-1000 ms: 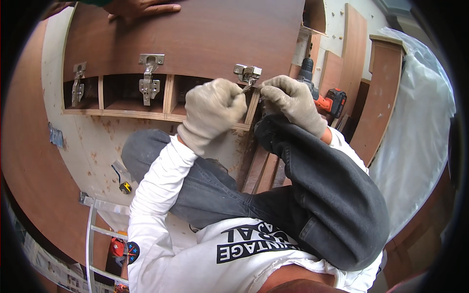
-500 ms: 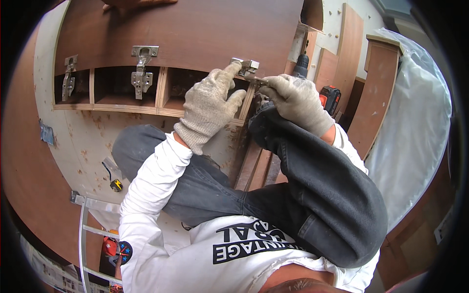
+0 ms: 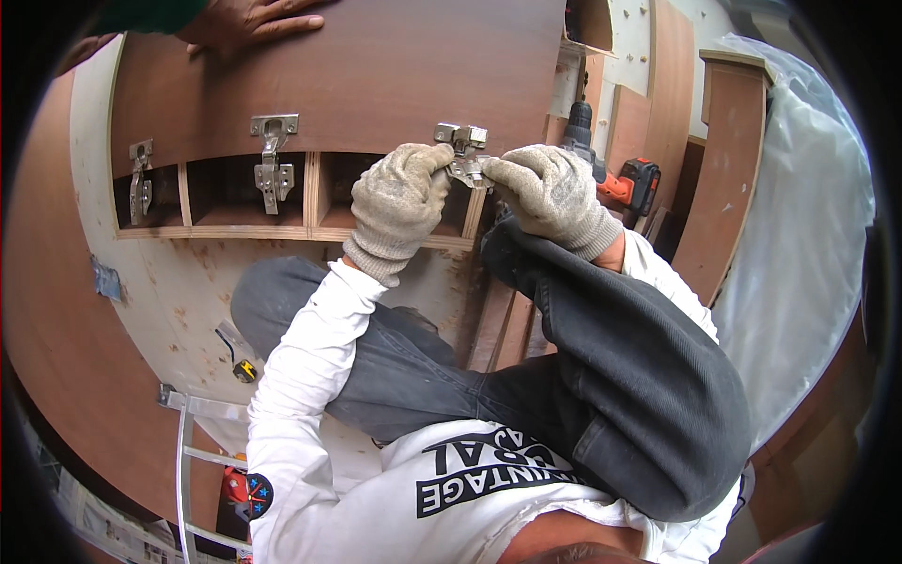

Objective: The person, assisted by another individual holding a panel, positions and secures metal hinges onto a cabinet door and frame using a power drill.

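Both of my hands wear pale knit gloves and pinch a metal cabinet hinge (image 3: 467,167) at the right end of a brown wooden panel (image 3: 413,75). My left hand (image 3: 402,193) grips the hinge's left side, and my right hand (image 3: 548,193) grips its right side. The hinge's upper part sits on the panel's near edge. Two similar hinges are on the same edge: a middle hinge (image 3: 272,164) and a left hinge (image 3: 140,183). Beneath the panel is a cabinet frame (image 3: 225,231) with dark open compartments. My fingertips are partly hidden behind the gloves' folds.
Another person's hand (image 3: 258,21) rests on the panel at the far left. A cordless drill (image 3: 615,188) lies right of my right hand. Wooden boards (image 3: 672,85), a plastic-wrapped piece (image 3: 799,207), a tape measure (image 3: 244,370) and an aluminium ladder (image 3: 184,470) are around me.
The right hinge's arm has swung out toward me, and both hands now hold it. My left index finger no longer stretches over the hinge. The other person's hand shows more fully on the panel.
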Action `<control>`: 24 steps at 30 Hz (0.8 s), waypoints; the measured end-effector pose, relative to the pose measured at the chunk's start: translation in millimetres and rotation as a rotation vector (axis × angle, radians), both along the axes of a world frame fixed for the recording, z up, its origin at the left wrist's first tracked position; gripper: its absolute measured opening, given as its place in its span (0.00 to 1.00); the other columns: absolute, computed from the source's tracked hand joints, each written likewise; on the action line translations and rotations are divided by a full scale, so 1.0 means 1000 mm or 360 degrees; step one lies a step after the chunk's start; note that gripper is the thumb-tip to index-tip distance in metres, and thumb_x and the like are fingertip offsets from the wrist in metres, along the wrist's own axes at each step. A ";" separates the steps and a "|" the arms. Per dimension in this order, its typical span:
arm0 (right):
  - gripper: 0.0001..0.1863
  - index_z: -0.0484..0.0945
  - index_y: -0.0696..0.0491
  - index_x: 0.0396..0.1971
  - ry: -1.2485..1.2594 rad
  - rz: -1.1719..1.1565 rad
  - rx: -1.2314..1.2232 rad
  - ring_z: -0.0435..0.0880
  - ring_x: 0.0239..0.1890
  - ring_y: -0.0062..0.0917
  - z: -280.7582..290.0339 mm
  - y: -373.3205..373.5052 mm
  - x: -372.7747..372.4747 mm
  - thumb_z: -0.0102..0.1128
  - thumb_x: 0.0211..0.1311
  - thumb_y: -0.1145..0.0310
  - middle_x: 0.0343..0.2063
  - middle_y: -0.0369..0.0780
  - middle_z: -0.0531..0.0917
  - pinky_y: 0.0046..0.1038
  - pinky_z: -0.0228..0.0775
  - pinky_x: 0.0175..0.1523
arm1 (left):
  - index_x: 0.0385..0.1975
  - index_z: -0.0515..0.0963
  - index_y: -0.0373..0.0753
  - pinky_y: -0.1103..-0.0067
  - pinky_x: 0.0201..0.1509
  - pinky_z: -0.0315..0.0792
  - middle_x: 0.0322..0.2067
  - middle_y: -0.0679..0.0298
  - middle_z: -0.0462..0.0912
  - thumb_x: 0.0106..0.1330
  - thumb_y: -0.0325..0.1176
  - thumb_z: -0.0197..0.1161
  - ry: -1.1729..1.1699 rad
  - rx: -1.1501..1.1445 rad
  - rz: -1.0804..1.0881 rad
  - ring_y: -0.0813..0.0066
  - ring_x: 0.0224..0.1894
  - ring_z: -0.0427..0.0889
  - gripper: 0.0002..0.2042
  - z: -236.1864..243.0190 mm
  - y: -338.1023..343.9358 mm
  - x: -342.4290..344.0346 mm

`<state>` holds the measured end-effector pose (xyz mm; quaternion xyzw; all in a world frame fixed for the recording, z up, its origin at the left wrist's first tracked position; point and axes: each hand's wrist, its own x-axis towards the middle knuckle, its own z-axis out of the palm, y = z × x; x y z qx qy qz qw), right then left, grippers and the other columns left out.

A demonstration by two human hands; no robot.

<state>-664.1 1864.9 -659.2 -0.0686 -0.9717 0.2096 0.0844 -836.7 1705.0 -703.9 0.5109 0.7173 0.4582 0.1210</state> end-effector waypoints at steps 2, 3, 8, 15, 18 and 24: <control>0.21 0.83 0.50 0.50 0.0031 -0.0036 -0.0009 0.87 0.39 0.36 -0.002 -0.001 -0.001 0.65 0.53 0.73 0.39 0.40 0.86 0.38 0.80 0.41 | 0.43 0.83 0.40 0.69 0.40 0.83 0.36 0.58 0.86 0.55 0.23 0.71 0.0007 0.0033 0.0025 0.58 0.37 0.88 0.14 0.000 0.002 -0.001; 0.20 0.83 0.50 0.50 0.0015 -0.0046 -0.0024 0.87 0.39 0.36 -0.003 -0.001 -0.002 0.65 0.53 0.73 0.39 0.40 0.86 0.38 0.80 0.41 | 0.43 0.83 0.41 0.69 0.40 0.83 0.37 0.58 0.86 0.55 0.23 0.71 0.0010 0.0051 0.0036 0.58 0.37 0.88 0.14 0.000 0.003 -0.001; 0.18 0.83 0.50 0.49 0.0043 -0.0109 -0.0096 0.88 0.38 0.37 -0.004 -0.003 -0.005 0.65 0.57 0.72 0.38 0.40 0.86 0.39 0.81 0.40 | 0.42 0.83 0.41 0.69 0.42 0.83 0.38 0.58 0.87 0.55 0.23 0.71 0.0082 -0.0041 0.0019 0.58 0.39 0.88 0.14 -0.003 0.005 -0.005; 0.17 0.82 0.51 0.48 0.0114 -0.0118 -0.0012 0.88 0.35 0.36 -0.008 -0.001 -0.008 0.68 0.57 0.71 0.36 0.40 0.86 0.37 0.80 0.37 | 0.44 0.83 0.42 0.69 0.42 0.83 0.38 0.59 0.87 0.55 0.23 0.71 0.0103 -0.0052 0.0010 0.59 0.39 0.88 0.16 -0.006 0.011 -0.007; 0.17 0.83 0.52 0.45 0.0118 -0.0127 -0.0042 0.87 0.34 0.36 -0.004 -0.001 -0.012 0.73 0.54 0.74 0.34 0.40 0.86 0.36 0.80 0.36 | 0.44 0.83 0.42 0.69 0.41 0.83 0.37 0.60 0.87 0.56 0.24 0.71 0.0140 -0.0057 0.0041 0.59 0.38 0.88 0.15 -0.006 0.010 -0.008; 0.16 0.82 0.52 0.44 0.0230 -0.0207 -0.0005 0.86 0.30 0.36 -0.012 -0.002 -0.014 0.73 0.55 0.74 0.32 0.40 0.85 0.35 0.79 0.33 | 0.44 0.84 0.42 0.71 0.42 0.82 0.37 0.60 0.87 0.58 0.22 0.70 0.0138 -0.0220 0.0015 0.61 0.38 0.88 0.14 0.004 0.014 -0.010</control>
